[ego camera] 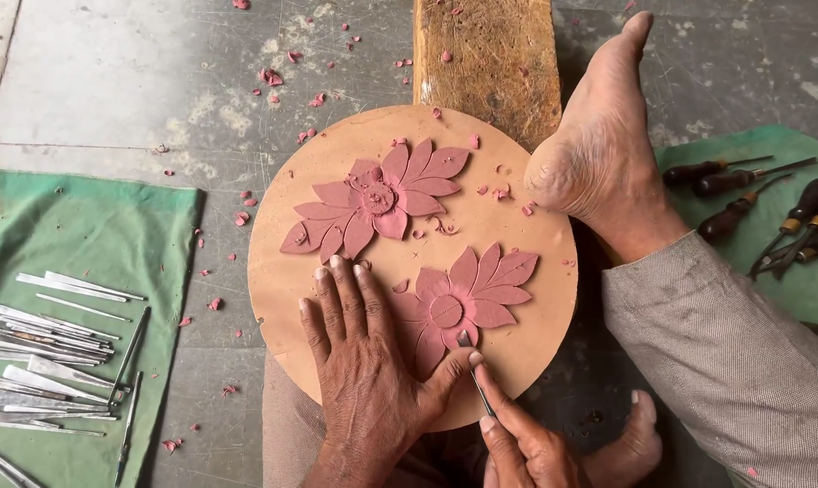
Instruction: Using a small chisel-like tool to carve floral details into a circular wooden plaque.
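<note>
A round tan disc (545,325) rests on my lap and on a wooden block. Two reddish-pink flower reliefs sit on it: an upper flower (377,197) and a lower flower (463,303). My left hand (364,357) lies flat on the disc with its fingers spread, just left of the lower flower. My right hand (522,443) pinches a thin metal carving tool (472,370) whose tip touches the lower flower's bottom petals. My right foot (599,149) presses against the disc's upper right edge.
A wooden block (486,54) stands beyond the disc. Several flat metal blades (52,352) lie on a green cloth at left. Wooden-handled chisels (761,203) lie on another green cloth at right. Pink shavings (272,78) scatter over the grey concrete floor.
</note>
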